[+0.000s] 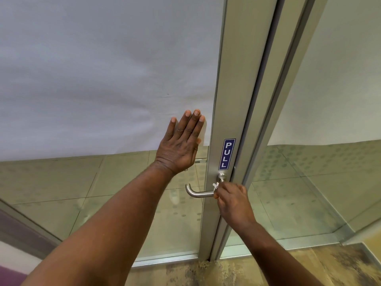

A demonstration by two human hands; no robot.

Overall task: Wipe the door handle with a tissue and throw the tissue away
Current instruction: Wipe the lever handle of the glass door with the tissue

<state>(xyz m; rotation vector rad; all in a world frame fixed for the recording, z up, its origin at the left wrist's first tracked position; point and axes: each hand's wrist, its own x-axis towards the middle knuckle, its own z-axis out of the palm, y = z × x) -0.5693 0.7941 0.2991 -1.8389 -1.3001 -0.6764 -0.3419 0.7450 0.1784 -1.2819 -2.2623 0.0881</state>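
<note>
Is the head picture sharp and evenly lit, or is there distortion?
Head view: soft, even light, no hard shadows; the door frame bends from the wide-angle lens; the left hand, handle and PULL sign look sharp; the tissue is small.

I have a single view, a wide-angle camera worn on the person's head. It looks forward and slightly down at a glass door (107, 79) from close range, near enough that both forearms run up from the bottom edge. The door's metal frame (233, 104) stands right of centre, bowed by the lens. A strip of floor (257, 271) shows along the bottom right.
</note>
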